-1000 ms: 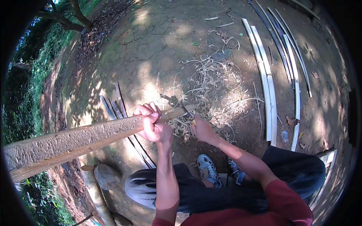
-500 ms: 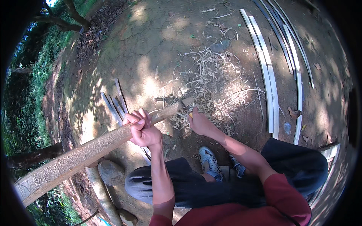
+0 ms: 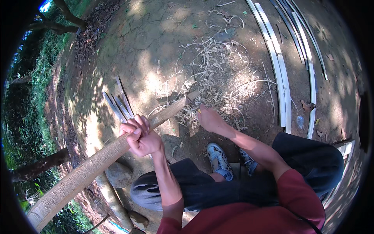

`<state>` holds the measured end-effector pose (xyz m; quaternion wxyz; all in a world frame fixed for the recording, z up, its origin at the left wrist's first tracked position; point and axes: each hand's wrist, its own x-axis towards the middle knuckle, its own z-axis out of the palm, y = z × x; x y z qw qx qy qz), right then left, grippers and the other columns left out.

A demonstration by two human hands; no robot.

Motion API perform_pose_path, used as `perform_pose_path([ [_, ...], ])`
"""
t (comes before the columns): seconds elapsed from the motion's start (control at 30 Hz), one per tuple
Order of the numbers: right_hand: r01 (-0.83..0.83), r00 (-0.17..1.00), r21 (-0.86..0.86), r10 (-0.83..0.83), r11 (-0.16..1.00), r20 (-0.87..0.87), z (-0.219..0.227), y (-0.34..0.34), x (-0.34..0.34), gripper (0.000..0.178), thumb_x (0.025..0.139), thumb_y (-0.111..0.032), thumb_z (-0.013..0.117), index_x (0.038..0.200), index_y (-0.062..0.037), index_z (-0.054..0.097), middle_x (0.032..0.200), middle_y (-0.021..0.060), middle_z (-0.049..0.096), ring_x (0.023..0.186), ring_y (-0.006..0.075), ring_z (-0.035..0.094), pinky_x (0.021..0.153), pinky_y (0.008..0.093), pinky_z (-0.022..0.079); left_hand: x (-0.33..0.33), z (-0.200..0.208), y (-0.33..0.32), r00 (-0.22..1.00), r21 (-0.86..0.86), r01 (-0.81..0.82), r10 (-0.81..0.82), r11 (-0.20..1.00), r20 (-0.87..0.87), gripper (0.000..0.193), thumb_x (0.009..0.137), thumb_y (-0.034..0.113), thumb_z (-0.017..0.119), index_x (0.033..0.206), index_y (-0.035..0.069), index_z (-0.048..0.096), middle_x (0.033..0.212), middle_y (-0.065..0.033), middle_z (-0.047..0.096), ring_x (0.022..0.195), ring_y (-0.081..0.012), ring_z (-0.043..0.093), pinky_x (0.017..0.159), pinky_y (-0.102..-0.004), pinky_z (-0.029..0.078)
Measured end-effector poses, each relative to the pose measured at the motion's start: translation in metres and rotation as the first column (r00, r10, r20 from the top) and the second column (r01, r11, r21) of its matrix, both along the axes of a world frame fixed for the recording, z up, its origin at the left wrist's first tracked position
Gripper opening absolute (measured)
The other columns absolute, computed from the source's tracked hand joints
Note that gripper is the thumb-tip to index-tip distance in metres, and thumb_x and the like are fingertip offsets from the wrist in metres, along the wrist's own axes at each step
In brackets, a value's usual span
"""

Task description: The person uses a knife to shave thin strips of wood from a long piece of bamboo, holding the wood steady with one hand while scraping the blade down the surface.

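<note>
Left hand [image 3: 145, 141]: fingers wrapped round a wooden board [image 3: 83, 165] slanting up from lower left, presumably for steadiness; right hand [image 3: 213, 120]: fingers closed on a yellow-handled knife [image 3: 199, 111] at the board's far end, apparently for blade control. Ground [image 3: 128, 50]: sun-dappled earth, bearing curled shavings [image 3: 222, 66], pale strips [image 3: 277, 62] rightward; greenery [image 3: 35, 82], far left.

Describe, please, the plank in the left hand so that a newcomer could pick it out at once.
On the ground, find the heap of pale shavings mid-picture. Over its lower-left part shows the far end of the plank, which slants to the lower left through the left hand. Unlike the thin strips on the right, it is thick, square-edged and pitted on top.
</note>
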<state>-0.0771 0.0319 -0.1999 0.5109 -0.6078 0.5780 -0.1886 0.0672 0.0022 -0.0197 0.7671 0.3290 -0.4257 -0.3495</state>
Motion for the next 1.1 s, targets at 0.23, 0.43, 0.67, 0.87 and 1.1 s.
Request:
perform_pose_path([
  [0.23,0.169,0.986,-0.054,-0.169,0.984,0.01,-0.027,0.001,0.027,0.03,0.094,-0.017,0.047,0.108,0.0096,0.043,0.063,0.0268,0.058,0.063,0.0444,0.06,0.055,0.0535,0.045,-0.01,0.004,0.001,1.0,0.032,-0.029,0.029,0.999,-0.01,0.017,0.067,0.003,0.046,0.065,0.01,0.03,0.054,-0.0004,0.026,0.048,-0.0106,0.026,0.046,-0.0251,0.023],
  [0.43,0.017,1.0,-0.127,-0.015,0.992,0.016,0.022,-0.005,0.014,0.03,0.093,-0.015,0.046,0.107,0.0111,0.045,0.069,0.0276,0.062,0.069,0.0447,0.063,0.063,0.0527,0.049,0.0,-0.002,0.002,1.0,0.008,-0.022,0.022,1.0,0.004,0.017,0.068,0.003,0.046,0.067,0.01,0.031,0.056,-0.0003,0.029,0.049,-0.01,0.026,0.047,-0.0246,0.023],
  [0.67,0.11,0.993,-0.096,-0.114,0.989,-0.038,-0.018,-0.005,0.019,0.028,0.093,-0.016,0.046,0.106,0.0092,0.045,0.068,0.0272,0.061,0.071,0.0443,0.063,0.064,0.0531,0.05,-0.007,0.002,0.005,1.0,-0.003,-0.012,0.012,1.0,-0.011,0.016,0.068,0.003,0.046,0.066,0.009,0.031,0.054,-0.0006,0.028,0.048,-0.0104,0.025,0.046,-0.025,0.022],
  [0.87,0.049,0.998,-0.137,-0.045,0.989,0.033,0.007,-0.008,0.014,0.028,0.094,-0.017,0.044,0.105,0.0082,0.045,0.072,0.0287,0.061,0.073,0.0444,0.063,0.064,0.0541,0.049,-0.003,0.001,0.007,0.998,0.007,-0.065,0.065,0.998,0.021,0.019,0.068,0.004,0.044,0.062,0.011,0.027,0.052,-0.0003,0.026,0.046,-0.0103,0.023,0.044,-0.0241,0.02],
  [1.1,0.173,0.981,-0.031,-0.175,0.984,-0.086,-0.05,-0.005,0.027,0.028,0.093,-0.017,0.046,0.104,0.0087,0.044,0.074,0.0293,0.062,0.076,0.0455,0.064,0.067,0.054,0.05,-0.008,0.004,0.005,0.997,0.003,-0.072,0.072,0.997,0.011,0.021,0.068,0.004,0.044,0.062,0.012,0.026,0.053,0.0005,0.024,0.047,-0.0097,0.023,0.043,-0.0235,0.019],
])
